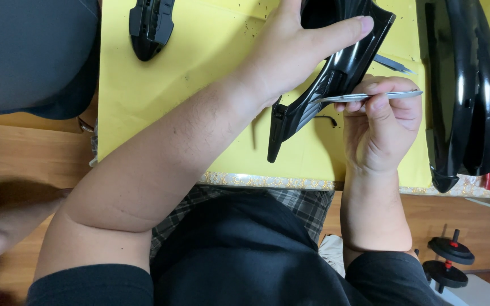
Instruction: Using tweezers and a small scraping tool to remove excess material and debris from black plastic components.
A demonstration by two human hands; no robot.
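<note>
The long glossy black plastic panel piece (330, 79) was held up off the yellow sheet (199, 73) on the tabletop, its long axis running diagonally from upper right, under my thumb, down to its narrow squared end at lower left. My left hand (296, 51) was clamped on the upper, wider part, thumb laid across the top face, so that grip sat above and left of the work spot. My right hand (384, 122) was just right of the panel's mid-length, its grip closed on a thin silver metal tool (370, 96) lying nearly level, tip pointing left and touching or just at the panel's edge; I could not tell which. So the panel lay left of the right grip, and the right hand was nearer to that mid-section. Further out: a small black plastic part (151, 25) at upper left on the sheet, a large curved glossy black fairing (463, 85) at right, well apart from both hands.
</note>
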